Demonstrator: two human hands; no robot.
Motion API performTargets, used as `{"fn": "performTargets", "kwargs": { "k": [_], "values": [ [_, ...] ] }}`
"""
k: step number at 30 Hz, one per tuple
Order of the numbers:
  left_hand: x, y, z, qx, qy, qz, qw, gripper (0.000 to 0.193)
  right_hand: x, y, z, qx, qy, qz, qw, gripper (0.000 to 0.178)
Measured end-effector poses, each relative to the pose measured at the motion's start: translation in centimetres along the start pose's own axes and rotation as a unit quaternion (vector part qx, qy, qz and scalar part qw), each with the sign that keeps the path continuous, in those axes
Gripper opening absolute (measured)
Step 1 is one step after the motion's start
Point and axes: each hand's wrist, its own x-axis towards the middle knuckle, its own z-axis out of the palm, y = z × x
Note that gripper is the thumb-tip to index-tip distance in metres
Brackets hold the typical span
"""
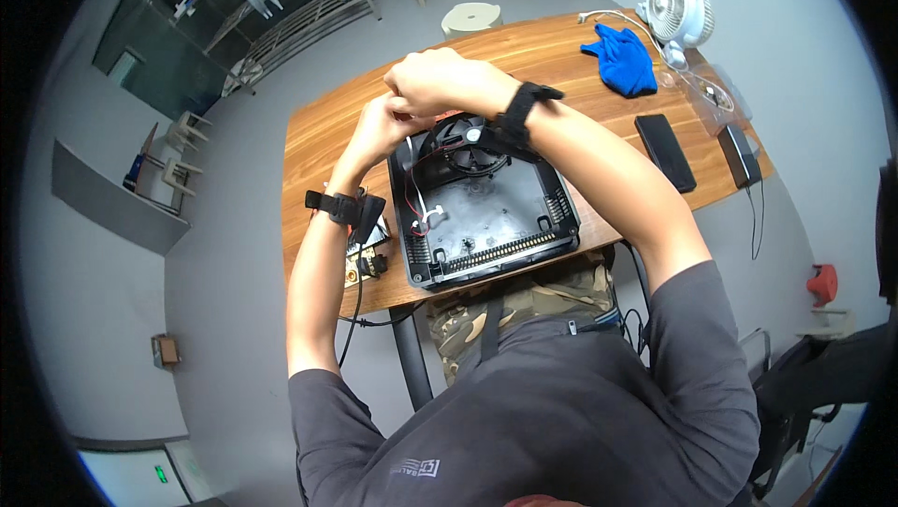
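In front of me on the wooden table lies an open black plastic appliance housing [496, 212], with a round black fan [474, 153] in its far part. A white cable with a connector [432, 215] and thin red wires run inside it. My left hand [378, 129] is closed at the housing's far left corner. Just above and against it, my right hand [440, 79] is curled with its fingers bent down. Whatever the fingers grip is hidden behind them. A small patch of red [449, 117] shows below the right hand.
Left of the housing sit electronic parts [363, 267], partly behind my left wrist. To the right are a black phone-like slab [665, 152], a black adapter box [739, 156], a blue cloth [622, 60], a clear plastic bag [708, 100] and a white fan [677, 7].
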Motion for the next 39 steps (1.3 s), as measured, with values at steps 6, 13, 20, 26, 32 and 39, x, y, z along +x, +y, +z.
{"fn": "performTargets", "kwargs": {
  "k": [6, 13, 20, 26, 32, 39],
  "values": [
    [0.7, 1.4, 1.5, 0.009, 0.071, -0.025, 0.997, 0.027, 0.0, -1.0, -0.3, -0.107, 0.034, 0.053, 0.992, 0.032],
    [0.3, 0.8, 0.3, -0.12, -0.025, -0.049, 0.991, 0.022, -0.9, 1.3, -1.0, -0.006, -0.006, 0.0, 1.0, 0.038],
    [0.9, 0.7, 1.1, 0.0, 0.04, -0.052, 0.998, 0.018, -0.9, -0.2, -1.1, -0.069, 0.015, 0.059, 0.996, 0.032],
    [0.8, 2.5, 0.9, -0.006, 0.024, -0.045, 0.999, 0.017, -0.1, 0.1, -0.8, -0.031, -0.028, 0.048, 0.998, 0.031],
    [-0.3, -0.4, 0.9, -0.104, 0.013, -0.041, 0.994, 0.014, -0.7, -0.1, -2.6, 0.062, -0.138, -0.021, 0.988, 0.047],
    [1.2, 0.6, 2.3, 0.029, 0.072, -0.047, 0.996, 0.031, -0.2, -1.4, -0.4, -0.06, 0.059, 0.097, 0.992, 0.023]
  ]
}}
